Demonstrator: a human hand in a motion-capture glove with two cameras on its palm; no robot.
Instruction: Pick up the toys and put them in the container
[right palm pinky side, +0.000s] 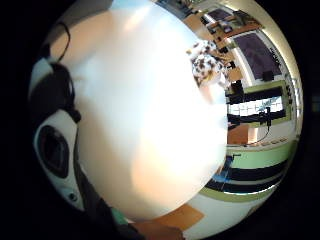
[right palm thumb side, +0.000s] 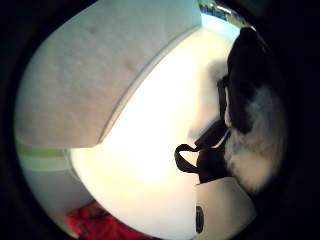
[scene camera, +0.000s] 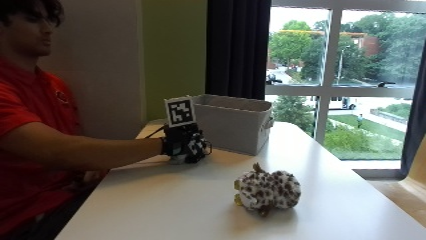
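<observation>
My gloved right hand (scene camera: 185, 145) grips a soft black-and-white plush toy (right palm thumb side: 250, 130) beside the grey fabric container (scene camera: 233, 122); the spotted plush toy (scene camera: 267, 190), probably light and squashy, waits for a body grasp.

A spotted plush toy (scene camera: 267, 190), white with dark brown spots, is seen lying on its side at lower centre of the outside view. A grey fabric container (scene camera: 233, 123), open-topped, stands upright behind it at centre frame. A black-and-white plush toy (scene camera: 194, 147) is seen just left of the container.
</observation>
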